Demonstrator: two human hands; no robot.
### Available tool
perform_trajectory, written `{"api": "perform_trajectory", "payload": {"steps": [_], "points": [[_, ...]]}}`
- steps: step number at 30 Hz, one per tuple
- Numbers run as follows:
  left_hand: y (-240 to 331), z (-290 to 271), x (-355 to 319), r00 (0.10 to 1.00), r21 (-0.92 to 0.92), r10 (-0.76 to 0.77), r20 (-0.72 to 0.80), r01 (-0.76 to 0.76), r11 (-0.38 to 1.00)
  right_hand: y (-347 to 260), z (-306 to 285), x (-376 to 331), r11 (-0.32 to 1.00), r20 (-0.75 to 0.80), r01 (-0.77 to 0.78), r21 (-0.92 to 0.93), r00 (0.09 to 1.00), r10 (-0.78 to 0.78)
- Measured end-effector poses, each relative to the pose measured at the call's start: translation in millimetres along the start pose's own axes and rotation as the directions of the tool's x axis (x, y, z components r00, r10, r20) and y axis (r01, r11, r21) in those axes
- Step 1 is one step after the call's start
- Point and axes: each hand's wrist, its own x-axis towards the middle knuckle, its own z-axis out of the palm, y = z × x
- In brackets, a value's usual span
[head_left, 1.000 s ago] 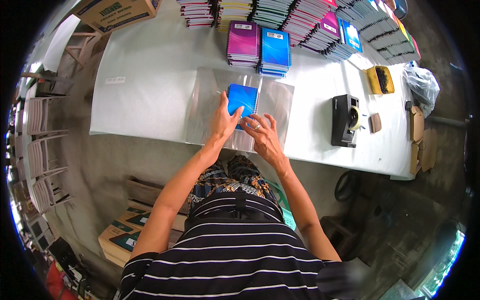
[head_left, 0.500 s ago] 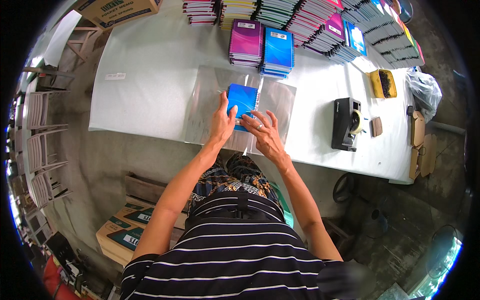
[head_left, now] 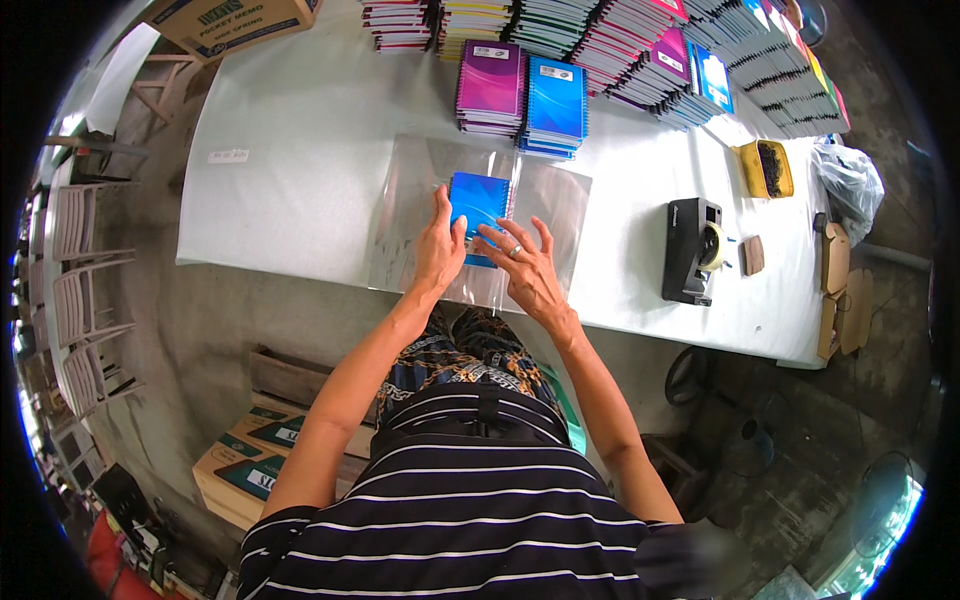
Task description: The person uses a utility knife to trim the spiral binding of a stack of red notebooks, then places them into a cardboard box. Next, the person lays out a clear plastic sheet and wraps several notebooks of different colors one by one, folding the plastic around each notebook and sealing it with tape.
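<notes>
A small blue spiral notebook (head_left: 480, 197) lies on clear plastic film (head_left: 408, 215) near the table's front edge, its spiral along the right side. My left hand (head_left: 438, 250) grips its left edge, thumb on the cover and fingers along the side. Over the notebook's lower right part, my right hand (head_left: 530, 272) has its fingers spread, with the fingertips touching the cover. A ring shows on one of its fingers. The film reaches out on both sides of the notebook, and more of it lies under my wrists.
Beyond the film stand a stack of purple notebooks (head_left: 491, 85) and a stack of blue ones (head_left: 557, 100), with several more stacks behind. To the right are a black tape dispenser (head_left: 685, 250), a brown block (head_left: 753, 255) and a yellow tub (head_left: 750, 165). A cardboard box (head_left: 235, 25) sits far left.
The notebook and my left hand have shifted slightly left. My right hand's fingers have moved a little on the lower cover and look more spread.
</notes>
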Motion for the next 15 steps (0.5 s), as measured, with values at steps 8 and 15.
{"api": "perform_trajectory", "payload": {"steps": [8, 15], "points": [[-19, -69, -30, 0.993, 0.599, 0.081, -0.090, -0.011, 0.800, -12, -1, 13, 0.997, -0.009, -0.042, -0.061, 0.999, 0.041], [-50, -69, -85, 0.994, 0.790, 0.090, -0.063, -0.005, 0.614, -24, 4, 21, 0.991, -0.022, -0.009, -0.136, 1.000, 0.006]]}}
